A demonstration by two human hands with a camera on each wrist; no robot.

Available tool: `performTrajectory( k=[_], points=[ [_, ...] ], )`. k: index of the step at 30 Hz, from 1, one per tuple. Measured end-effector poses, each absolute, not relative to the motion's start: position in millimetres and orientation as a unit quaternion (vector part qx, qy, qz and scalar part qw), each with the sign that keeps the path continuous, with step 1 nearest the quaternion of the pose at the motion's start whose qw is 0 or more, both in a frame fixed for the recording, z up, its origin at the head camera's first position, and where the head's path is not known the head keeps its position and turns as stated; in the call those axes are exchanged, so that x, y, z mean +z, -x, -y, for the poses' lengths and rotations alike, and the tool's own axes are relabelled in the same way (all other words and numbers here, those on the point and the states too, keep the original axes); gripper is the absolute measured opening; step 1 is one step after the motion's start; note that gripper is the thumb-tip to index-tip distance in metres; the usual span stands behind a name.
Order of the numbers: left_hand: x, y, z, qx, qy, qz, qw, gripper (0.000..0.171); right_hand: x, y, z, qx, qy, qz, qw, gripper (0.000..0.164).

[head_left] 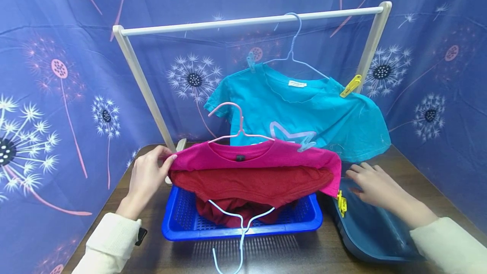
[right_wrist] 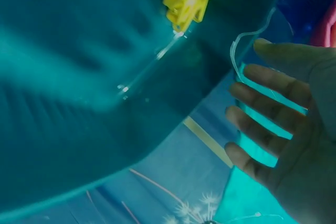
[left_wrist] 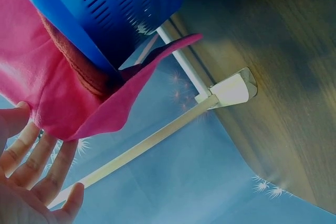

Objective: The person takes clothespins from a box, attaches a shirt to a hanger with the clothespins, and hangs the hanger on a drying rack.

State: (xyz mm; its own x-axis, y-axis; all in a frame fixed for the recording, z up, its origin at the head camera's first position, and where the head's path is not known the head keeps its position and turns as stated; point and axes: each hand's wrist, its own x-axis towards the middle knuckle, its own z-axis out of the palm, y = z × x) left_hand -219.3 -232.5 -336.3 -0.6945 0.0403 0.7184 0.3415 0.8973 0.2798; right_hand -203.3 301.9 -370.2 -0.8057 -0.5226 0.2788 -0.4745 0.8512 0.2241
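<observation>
A magenta T-shirt (head_left: 304,157) on a pink hanger (head_left: 241,121) lies over the blue basket (head_left: 243,235). My left hand (head_left: 147,176) pinches its left sleeve between thumb and fingers; the left wrist view also shows the hand (left_wrist: 42,177) at that sleeve. Under it a red garment (head_left: 251,183) lies in the basket, with a pale blue hanger (head_left: 242,227) sticking out toward me. My right hand (head_left: 376,189) hovers over the dark blue tray (head_left: 374,253), its fingers (right_wrist: 262,129) spread and holding nothing in the right wrist view. Yellow clothespins (head_left: 342,204) lie in the tray.
A wooden rack (head_left: 144,92) stands behind. On its white bar (head_left: 236,23) hangs a turquoise T-shirt (head_left: 258,100) on a light blue hanger (head_left: 292,45), with a blue clothespin (head_left: 250,61) and a yellow clothespin (head_left: 351,86) at the shoulders. Patterned blue cloth (head_left: 57,109) surrounds the table.
</observation>
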Motion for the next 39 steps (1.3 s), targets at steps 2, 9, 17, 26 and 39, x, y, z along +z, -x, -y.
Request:
performTrajectory(
  k=[2, 9, 17, 26, 39],
  points=[
    [-336, 219, 232, -0.201, 0.105, 0.899, 0.374, 0.013, -375, 203, -301, -0.076, -0.262, 0.950, 0.150, 0.026],
    [-336, 219, 233, -0.203, 0.104, 0.900, 0.371, 0.013, -383, 201, -296, -0.064, -0.256, 0.960, 0.088, 0.030],
    [-336, 219, 234, -0.202, 0.107, 0.900, 0.372, 0.013, -387, 205, -290, -0.042, -0.217, 0.975, -0.022, 0.040],
    [-336, 218, 234, -0.203, 0.106, 0.901, 0.369, 0.013, -390, 207, -290, -0.035, -0.215, 0.973, -0.071, 0.029],
    [-337, 219, 233, -0.203, 0.105, 0.901, 0.369, 0.013, -391, 212, -302, -0.036, -0.204, 0.976, -0.073, 0.015]
  ],
)
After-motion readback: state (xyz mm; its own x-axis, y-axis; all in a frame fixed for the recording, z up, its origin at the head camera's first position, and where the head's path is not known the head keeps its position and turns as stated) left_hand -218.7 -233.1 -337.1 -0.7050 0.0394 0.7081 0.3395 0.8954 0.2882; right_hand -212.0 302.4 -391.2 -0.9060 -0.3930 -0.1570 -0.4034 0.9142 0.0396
